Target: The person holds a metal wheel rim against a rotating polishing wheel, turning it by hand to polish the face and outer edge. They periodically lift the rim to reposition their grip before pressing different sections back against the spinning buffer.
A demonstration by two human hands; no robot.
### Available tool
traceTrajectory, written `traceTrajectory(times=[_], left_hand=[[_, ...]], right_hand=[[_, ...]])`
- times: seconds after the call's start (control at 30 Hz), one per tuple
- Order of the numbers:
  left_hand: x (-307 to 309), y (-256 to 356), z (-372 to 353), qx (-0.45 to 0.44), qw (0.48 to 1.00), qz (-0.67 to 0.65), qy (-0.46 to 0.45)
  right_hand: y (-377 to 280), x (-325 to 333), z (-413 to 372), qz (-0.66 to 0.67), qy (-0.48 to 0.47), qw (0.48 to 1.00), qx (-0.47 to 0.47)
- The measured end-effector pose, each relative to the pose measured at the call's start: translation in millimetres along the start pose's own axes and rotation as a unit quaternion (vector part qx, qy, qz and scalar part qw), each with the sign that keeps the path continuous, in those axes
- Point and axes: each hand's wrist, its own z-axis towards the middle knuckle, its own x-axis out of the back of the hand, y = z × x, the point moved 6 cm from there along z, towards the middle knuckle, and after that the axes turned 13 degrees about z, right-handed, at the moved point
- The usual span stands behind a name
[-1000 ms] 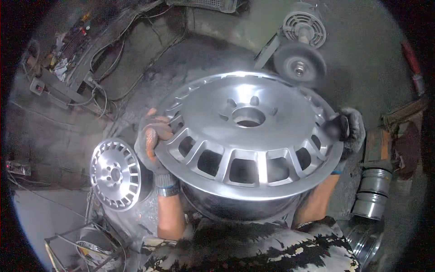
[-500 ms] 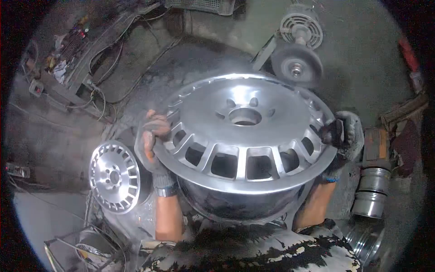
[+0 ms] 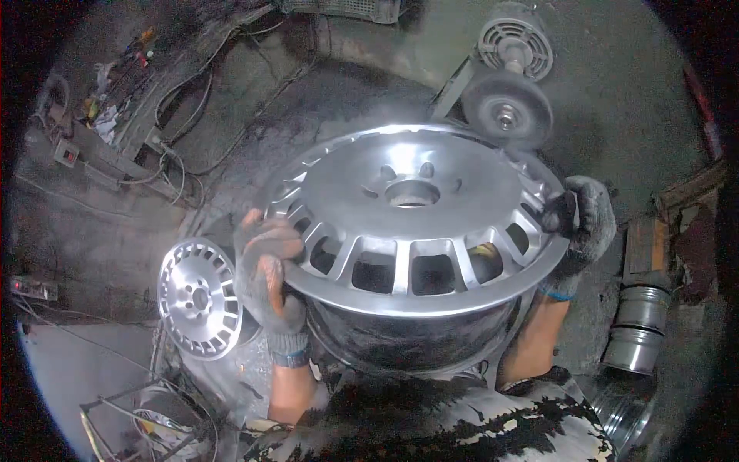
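A large silver alloy wheel [image 3: 346, 189] fills the middle of the view, its slotted face tilted up towards me, its dark barrel in front of my body. My left hand [image 3: 269, 266], in a grey and orange work glove, is closed on the left edge of the wheel. On the opposite edge, my right hand [image 3: 586, 219] grips the rim in a blackened glove, its fingers partly hidden. Just beyond the wheel's far edge stands a round buffing wheel [image 3: 481, 112], blurred at its rim.
An electric motor [image 3: 514, 45] sits behind the buffing wheel. A second, brightly shining alloy wheel [image 3: 183, 296] leans at left. Shiny metal cylinders [image 3: 635, 348] are stacked at right. Cables [image 3: 185, 115] and a switch box [image 3: 66, 153] lie along the left side.
My left hand has slid lower along the rim, towards me. The alloy wheel has shifted slightly up and left in view, its spokes in slightly different places. My right hand stays on its edge.
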Motion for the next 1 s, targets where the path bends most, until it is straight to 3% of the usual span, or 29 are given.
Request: traceTrajectory(times=[0.03, 0.07, 0.13, 0.17, 0.27, 0.33, 0.43, 0.53, 0.63, 0.77, 0.83, 0.93, 1.0], left_hand=[[2, 5, -4, 0.009, 1.000, 0.003, -0.010], [4, 9, -5, -0.011, 0.999, 0.020, -0.027], [9, 18, -12, -0.055, 0.995, 0.052, -0.060], [7, 2, -25, 0.091, 0.990, -0.088, -0.059], [12, 21, -27, 0.008, 0.992, -0.051, -0.117], [14, 27, -28, -0.033, 0.989, -0.024, -0.142], [15, 46, -23, -0.029, 0.990, 0.001, -0.136], [13, 61, -20, -0.022, 0.992, 0.031, -0.123], [8, 54, -28, 0.091, 0.990, -0.062, -0.092], [7, 49, -24, 0.044, 0.996, 0.008, -0.073], [4, 49, -22, 0.056, 0.997, 0.039, -0.034], [3, 55, -12, -0.021, 0.992, 0.103, -0.069], [2, 55, -12, -0.005, 0.994, 0.084, -0.064]], right_hand=[[-2, 4, -4, 0.007, -0.007, 0.999, -0.036], [3, 10, -10, 0.092, 0.037, 0.984, -0.145], [8, 22, -31, 0.222, 0.110, 0.915, -0.317], [8, 28, -42, 0.267, 0.144, 0.874, -0.380], [-10, 43, -48, 0.310, 0.188, 0.855, -0.371], [-4, 56, -60, 0.287, 0.153, 0.876, -0.356], [-17, 56, -52, 0.244, 0.172, 0.898, -0.323], [-11, 54, -54, 0.262, 0.184, 0.889, -0.328], [4, 47, -55, 0.212, 0.177, 0.916, -0.290], [12, 29, -45, 0.209, 0.155, 0.932, -0.253], [19, 19, -33, 0.141, 0.100, 0.973, -0.150], [103, -1, -54, 0.286, 0.095, 0.924, -0.234], [125, -17, -56, 0.333, 0.078, 0.908, -0.241]])
